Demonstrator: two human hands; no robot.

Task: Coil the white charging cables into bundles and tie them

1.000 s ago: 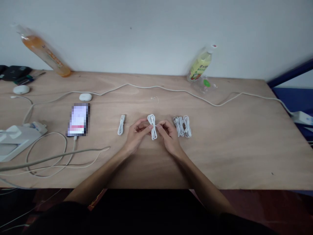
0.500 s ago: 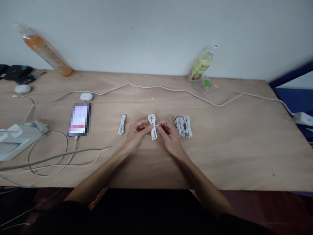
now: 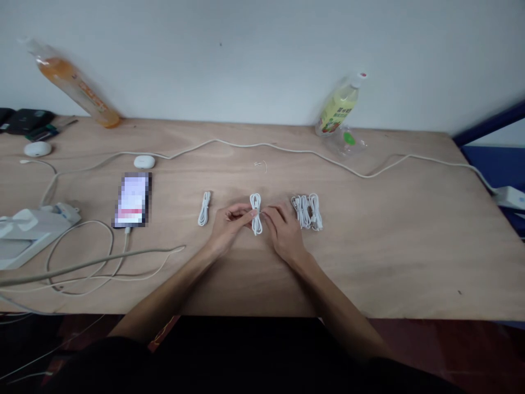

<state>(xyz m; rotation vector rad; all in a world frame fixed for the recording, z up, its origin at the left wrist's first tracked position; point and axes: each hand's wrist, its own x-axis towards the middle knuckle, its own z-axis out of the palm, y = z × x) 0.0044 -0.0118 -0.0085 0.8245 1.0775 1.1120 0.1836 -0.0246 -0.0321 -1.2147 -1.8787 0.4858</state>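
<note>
A coiled white cable [image 3: 256, 221] stands upright in the middle of the table, pinched at its waist between the thumb and fingers of my left hand [image 3: 230, 224]. Just to its right, my right hand [image 3: 285, 227] has thumb and fingers closed on the end of a thin white twist tie [image 3: 261, 212] around the bundle; the fingertips partly hide it. One more bundled white cable [image 3: 204, 209] lies to the left of my left hand. Several coiled white cables [image 3: 307, 212] lie side by side beyond my right hand.
Small white twist ties [image 3: 259, 164] lie behind my hands. A long white cable [image 3: 287, 148] crosses the table's back. On the left are a phone [image 3: 132, 200], earbud cases [image 3: 144, 162], a white device [image 3: 36, 230] and loose cables. Drink bottles [image 3: 338, 109] stand along the wall.
My right hand has rolled over, its fingers now curling above the thumb at the tie. My left hand keeps the coiled cable in nearly the same place.
</note>
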